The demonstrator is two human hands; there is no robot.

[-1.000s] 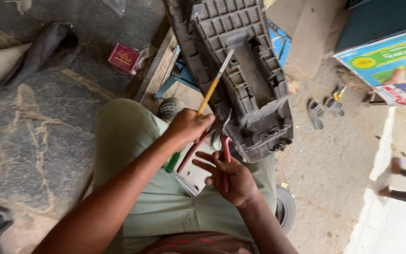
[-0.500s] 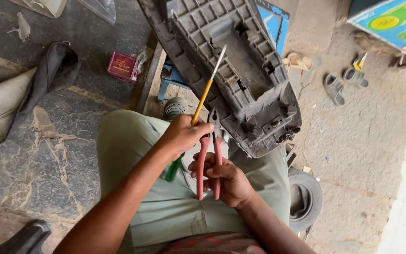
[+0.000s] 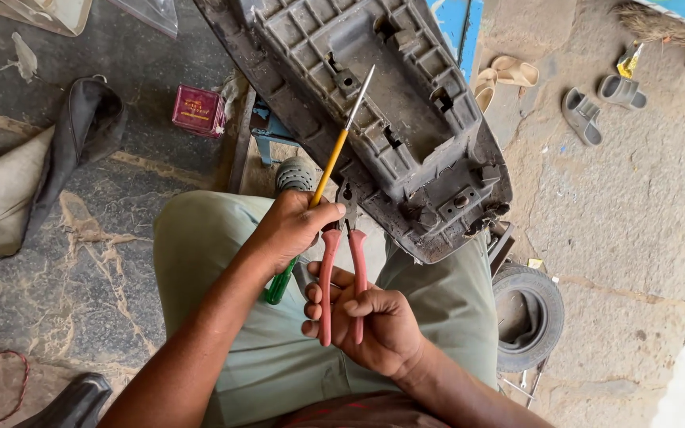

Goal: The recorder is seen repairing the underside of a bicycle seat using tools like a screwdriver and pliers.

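Observation:
My left hand grips a screwdriver with a yellow shaft and green handle end; its metal tip points up onto the ribbed underside of a grey plastic seat base. My right hand is closed around the red handles of a pair of pliers, jaws pointing up toward the near edge of the seat base. Both hands are over my lap in olive trousers. The seat base rests tilted against my knees.
A small red box lies on the stone floor to the left, beside a black inner tube and cloth. A small tyre lies at my right. Sandals sit on the dusty ground. A blue stool stands under the seat.
The view has tilted down and closer. My right hand, first open-fingered near the pliers, now grips both red handles. The screwdriver stays in my left hand on the seat base.

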